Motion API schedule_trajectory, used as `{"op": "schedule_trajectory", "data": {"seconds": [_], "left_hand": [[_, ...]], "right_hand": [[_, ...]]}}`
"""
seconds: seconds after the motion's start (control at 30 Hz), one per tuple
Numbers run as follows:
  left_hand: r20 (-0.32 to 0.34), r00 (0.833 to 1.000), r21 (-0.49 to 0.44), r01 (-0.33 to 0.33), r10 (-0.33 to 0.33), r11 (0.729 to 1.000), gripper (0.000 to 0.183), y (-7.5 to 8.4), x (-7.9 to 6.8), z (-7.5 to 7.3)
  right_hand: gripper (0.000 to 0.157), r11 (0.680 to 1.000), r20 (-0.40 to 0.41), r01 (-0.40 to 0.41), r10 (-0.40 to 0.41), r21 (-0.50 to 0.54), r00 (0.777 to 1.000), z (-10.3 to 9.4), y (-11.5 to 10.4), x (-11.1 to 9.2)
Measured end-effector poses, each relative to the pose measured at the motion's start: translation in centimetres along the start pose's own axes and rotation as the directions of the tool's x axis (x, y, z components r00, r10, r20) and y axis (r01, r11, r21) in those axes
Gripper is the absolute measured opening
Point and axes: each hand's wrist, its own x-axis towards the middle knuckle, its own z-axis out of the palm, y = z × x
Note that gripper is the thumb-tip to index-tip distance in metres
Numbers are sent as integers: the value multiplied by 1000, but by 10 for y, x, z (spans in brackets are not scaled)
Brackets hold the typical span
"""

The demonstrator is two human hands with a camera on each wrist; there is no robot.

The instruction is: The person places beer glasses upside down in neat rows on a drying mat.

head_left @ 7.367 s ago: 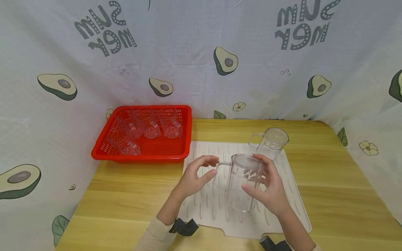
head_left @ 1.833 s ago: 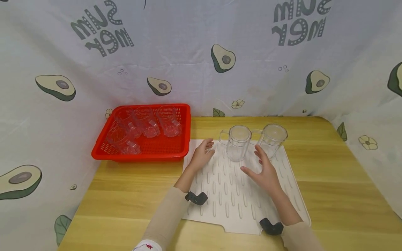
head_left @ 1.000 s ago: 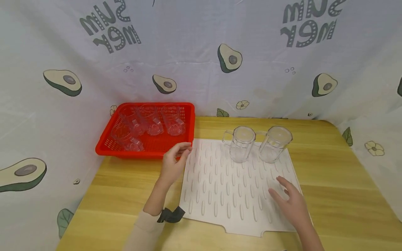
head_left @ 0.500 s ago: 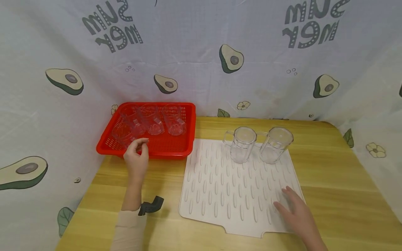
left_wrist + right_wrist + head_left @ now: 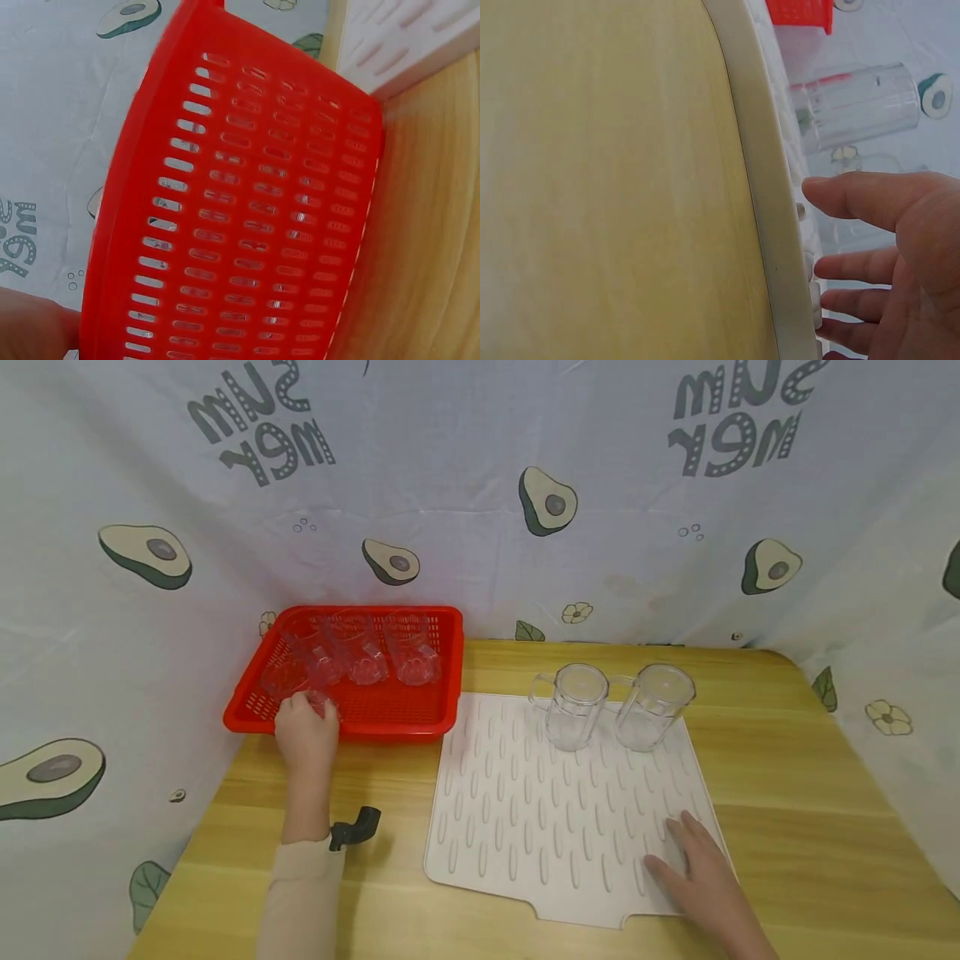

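My left hand (image 5: 306,731) reaches over the front rim of the red basket (image 5: 393,729) and grips the front-left glass mug (image 5: 283,677), its fingertips partly hidden. In the left wrist view the basket wall (image 5: 247,195) covers most of the mugs, and only part of the left hand (image 5: 34,326) shows. Several more clear mugs lie on their sides in the basket, such as this glass mug (image 5: 414,652). My right hand (image 5: 705,881) is at the right front of the white draining mat (image 5: 525,827), fingers loosely extended and holding nothing; its fingertips are at the mat's ridges in the right wrist view.
Two glass mugs stand upside down at the back of the mat, the left mug (image 5: 573,710) and the right mug (image 5: 652,710), handles pointing left. A wooden table (image 5: 810,827) carries everything. A printed cloth (image 5: 480,552) hangs behind and at both sides.
A mug held over the mat earlier now stands beside the other one. My left hand has moved left to the basket and lowered onto a mug. The right hand has drawn back toward the front.
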Motion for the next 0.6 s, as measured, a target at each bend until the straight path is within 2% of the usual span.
{"op": "schedule_trajectory", "data": {"seconds": [0.13,0.27,0.4,0.6], "left_hand": [[54,998,187,34,-45,982,45,6,8,-1],[97,989,286,82,-114,955,50,8,20,-1],[94,985,297,111,-145,948,47,3,30,1],[52,981,201,171,-185,964,39,-9,41,3]], "right_hand": [[72,1000,-13,17,-17,0,1000,0,-2,-1],[68,998,-56,61,-61,4,997,2,-2,-2],[66,997,-73,77,-77,1,994,3,-2,-2],[66,997,-75,74,-75,-8,994,4,-1,-1]]}}
